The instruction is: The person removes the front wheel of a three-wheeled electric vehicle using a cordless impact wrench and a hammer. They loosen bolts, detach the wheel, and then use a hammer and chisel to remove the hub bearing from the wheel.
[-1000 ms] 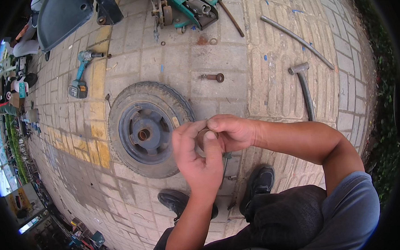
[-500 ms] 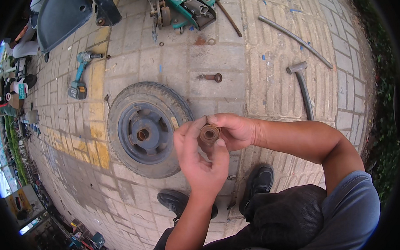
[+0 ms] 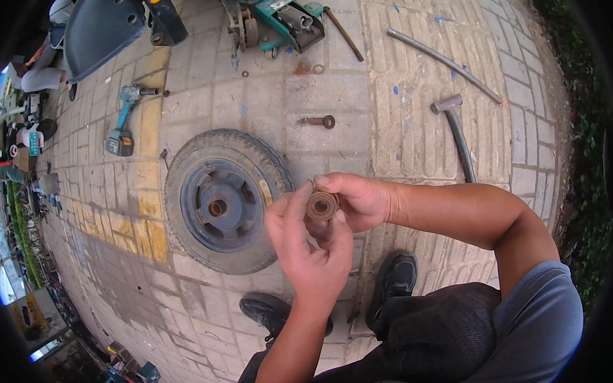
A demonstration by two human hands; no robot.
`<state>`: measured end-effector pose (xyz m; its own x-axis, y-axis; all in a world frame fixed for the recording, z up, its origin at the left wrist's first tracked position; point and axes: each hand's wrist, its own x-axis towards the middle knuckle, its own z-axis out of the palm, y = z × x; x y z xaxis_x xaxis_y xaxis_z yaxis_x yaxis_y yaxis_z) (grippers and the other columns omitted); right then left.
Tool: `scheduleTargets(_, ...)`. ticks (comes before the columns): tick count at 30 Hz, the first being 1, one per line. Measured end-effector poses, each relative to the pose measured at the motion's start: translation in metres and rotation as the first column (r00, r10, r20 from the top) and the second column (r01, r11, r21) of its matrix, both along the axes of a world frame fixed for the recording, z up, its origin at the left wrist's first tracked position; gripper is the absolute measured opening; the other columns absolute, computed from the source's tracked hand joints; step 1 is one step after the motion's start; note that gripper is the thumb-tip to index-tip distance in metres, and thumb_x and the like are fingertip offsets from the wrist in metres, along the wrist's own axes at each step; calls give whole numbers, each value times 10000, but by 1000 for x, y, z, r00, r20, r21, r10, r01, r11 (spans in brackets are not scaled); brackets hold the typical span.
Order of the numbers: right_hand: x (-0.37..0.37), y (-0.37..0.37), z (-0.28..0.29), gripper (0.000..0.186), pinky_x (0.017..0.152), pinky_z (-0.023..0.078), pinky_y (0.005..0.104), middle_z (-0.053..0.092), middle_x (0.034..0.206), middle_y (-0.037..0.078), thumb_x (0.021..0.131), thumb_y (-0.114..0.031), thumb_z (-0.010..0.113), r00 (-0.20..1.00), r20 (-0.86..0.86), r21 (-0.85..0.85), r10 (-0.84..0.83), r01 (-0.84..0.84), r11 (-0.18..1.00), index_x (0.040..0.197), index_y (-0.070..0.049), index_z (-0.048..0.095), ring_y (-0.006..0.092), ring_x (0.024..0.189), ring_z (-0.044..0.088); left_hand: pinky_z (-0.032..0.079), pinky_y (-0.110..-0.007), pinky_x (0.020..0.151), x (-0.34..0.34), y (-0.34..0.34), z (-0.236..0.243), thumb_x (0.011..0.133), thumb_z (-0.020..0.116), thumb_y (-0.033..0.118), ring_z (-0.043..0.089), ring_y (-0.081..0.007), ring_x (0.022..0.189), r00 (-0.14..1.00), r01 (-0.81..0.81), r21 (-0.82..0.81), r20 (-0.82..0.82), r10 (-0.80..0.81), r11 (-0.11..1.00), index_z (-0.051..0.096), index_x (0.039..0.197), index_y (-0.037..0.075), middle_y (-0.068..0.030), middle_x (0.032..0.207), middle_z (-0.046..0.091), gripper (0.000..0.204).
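Note:
Between my two hands I hold a rusty, ring-shaped bearing (image 3: 322,206), its round end with a dark central hole turned up toward me. The fingers and thumb of my left hand (image 3: 313,256) close around its left and near sides. From the right, my right hand (image 3: 363,203) grips it, thumb along the far edge; most of those fingers are hidden behind it. Just left of my hands a small wheel with a black tyre (image 3: 182,161) lies flat on the paving, its rusty hub bore (image 3: 217,208) facing up.
Beyond my hands lies a rusty bolt (image 3: 319,122). A teal cordless impact wrench (image 3: 123,117) is at the left; a green floor jack (image 3: 286,18) stands at the far side. On the right are a hammer (image 3: 458,133) and a metal bar (image 3: 444,63). My shoes (image 3: 397,280) are close below.
The bearing is tilted slightly, so its round face shows a little more. Both hands keep their hold in nearly the same place. The view has shifted slightly.

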<state>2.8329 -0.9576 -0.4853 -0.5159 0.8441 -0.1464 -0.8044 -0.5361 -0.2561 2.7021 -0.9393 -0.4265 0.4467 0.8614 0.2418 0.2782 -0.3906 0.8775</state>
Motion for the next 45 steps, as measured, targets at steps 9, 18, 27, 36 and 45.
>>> scheduleTargets(9, -2, -1, 2, 441, 711, 482, 276, 581, 900, 8, 928, -521, 517, 999, -31, 44, 17, -15, 999, 1049, -101, 579, 121, 789, 540, 417, -314, 899, -5, -3, 4, 738, 695, -45, 505, -208, 1027, 1000, -9, -20, 20, 10, 1000, 563, 1198, 2, -110, 1125, 500, 481)
scheduleTargets(18, -2, -2, 3, 462, 761, 468, 310, 582, 888, 26, 926, -524, 520, 999, -9, 56, 37, -36, 998, 996, -72, 593, 140, 801, 534, 395, -295, 909, -9, -3, 1, 726, 764, -6, 483, -172, 1021, 999, -3, -26, 34, 4, 1000, 539, 1146, 25, -79, 1124, 496, 476)
scheduleTargets(27, -2, -1, 7, 462, 772, 465, 318, 584, 872, 37, 939, -513, 501, 999, 2, 24, 40, -40, 999, 964, -61, 598, 151, 807, 538, 438, -360, 860, -8, -3, 0, 693, 822, 59, 527, -262, 991, 995, -52, -67, 78, 58, 996, 568, 1074, 23, -121, 1058, 526, 459)
scheduleTargets(36, -3, 0, 4, 480, 775, 457, 310, 582, 893, 38, 939, -509, 500, 999, -24, 31, 32, -32, 999, 1002, -44, 600, 144, 814, 529, 440, -361, 859, -7, -2, -3, 699, 823, 76, 525, -264, 996, 995, -46, -73, 80, 52, 996, 564, 1087, 22, -126, 1065, 521, 470)
scheduleTargets(45, -2, 1, 1, 558, 768, 449, 298, 577, 898, 42, 915, -548, 510, 999, -26, 42, 45, -44, 998, 1053, -14, 591, 139, 801, 511, 434, -354, 867, -4, -1, -5, 693, 821, 53, 524, -254, 989, 989, -38, -108, 139, 53, 993, 552, 1056, 14, -116, 1056, 523, 453)
